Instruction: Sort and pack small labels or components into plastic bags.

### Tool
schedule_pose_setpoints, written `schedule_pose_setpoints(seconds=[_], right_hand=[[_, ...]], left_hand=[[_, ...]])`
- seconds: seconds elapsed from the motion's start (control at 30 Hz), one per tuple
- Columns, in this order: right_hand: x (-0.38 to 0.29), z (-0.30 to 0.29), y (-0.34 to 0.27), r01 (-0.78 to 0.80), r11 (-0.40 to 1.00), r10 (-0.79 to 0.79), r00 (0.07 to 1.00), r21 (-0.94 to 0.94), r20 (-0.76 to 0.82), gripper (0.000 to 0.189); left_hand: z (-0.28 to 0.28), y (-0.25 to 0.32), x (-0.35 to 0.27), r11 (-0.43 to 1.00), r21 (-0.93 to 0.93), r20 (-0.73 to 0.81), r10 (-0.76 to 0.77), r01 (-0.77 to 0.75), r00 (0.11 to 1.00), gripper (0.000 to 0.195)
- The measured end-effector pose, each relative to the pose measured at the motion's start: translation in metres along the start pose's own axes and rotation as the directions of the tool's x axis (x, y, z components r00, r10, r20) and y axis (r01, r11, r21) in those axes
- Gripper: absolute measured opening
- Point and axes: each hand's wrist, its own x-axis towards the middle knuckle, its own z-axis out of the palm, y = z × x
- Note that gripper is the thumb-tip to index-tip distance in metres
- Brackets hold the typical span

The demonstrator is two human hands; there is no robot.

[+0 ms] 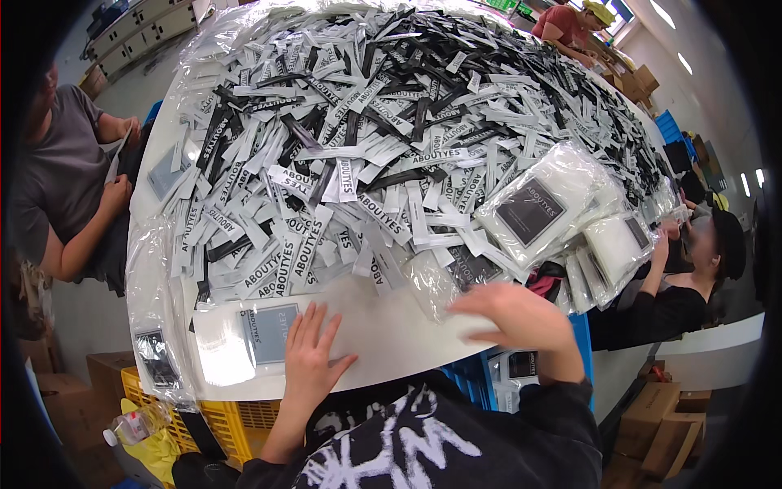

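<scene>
My left hand (313,351) lies flat, fingers spread, on the right end of a clear plastic bag (220,348) with a grey printed panel (269,333). The bag rests at the front edge of the white table (391,342). Blurred, my right hand (519,315) hovers farther right, thumb and fingers apart, with no held thing visible. Just beyond it are a crinkled clear bag (431,284) and a dark printed panel (473,266). A heap of white and black printed strip packets (366,153) spreads over the table beyond both hands.
Clear bags of white material (531,208) are stacked at the right. A blue crate (467,373) and a yellow crate (238,422) stand below the table edge, near a plastic bottle (137,425). Co-workers sit at the left (67,177) and right (690,269); another person (568,30) is behind.
</scene>
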Motion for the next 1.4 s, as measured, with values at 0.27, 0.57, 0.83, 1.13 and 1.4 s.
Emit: schedule_pose_setpoints(seconds=[0.27,0.57,0.83,1.13,1.4], right_hand=[[0.162,0.062,0.058,-0.117,0.993,0.094,0.911,-0.032,-0.402,0.028],[0.174,0.039,0.100,-0.106,0.949,-0.033,0.903,-0.298,-0.428,0.017],[0.166,0.021,0.099,0.012,0.955,-0.226,0.678,-0.296,-0.700,0.012],[0.017,0.061,-0.029,-0.239,0.953,0.280,0.930,0.186,-0.239,0.019],[0.006,0.144,-0.009,-0.337,0.938,0.346,0.897,0.081,-0.276,0.026]], left_hand=[[0.009,-0.027,-0.011,0.994,-0.072,0.036,0.088,-0.085,0.995,0.045],[0.005,-0.020,-0.013,0.995,-0.042,0.069,0.088,-0.086,0.994,0.041],[0.006,-0.014,-0.014,0.991,-0.104,0.008,0.085,-0.083,0.996,0.017],[0.011,0.012,0.006,0.984,0.053,-0.048,-0.165,0.168,0.985,0.013],[-0.022,0.011,0.001,0.891,-0.357,-0.097,-0.333,0.280,0.938,0.022]])
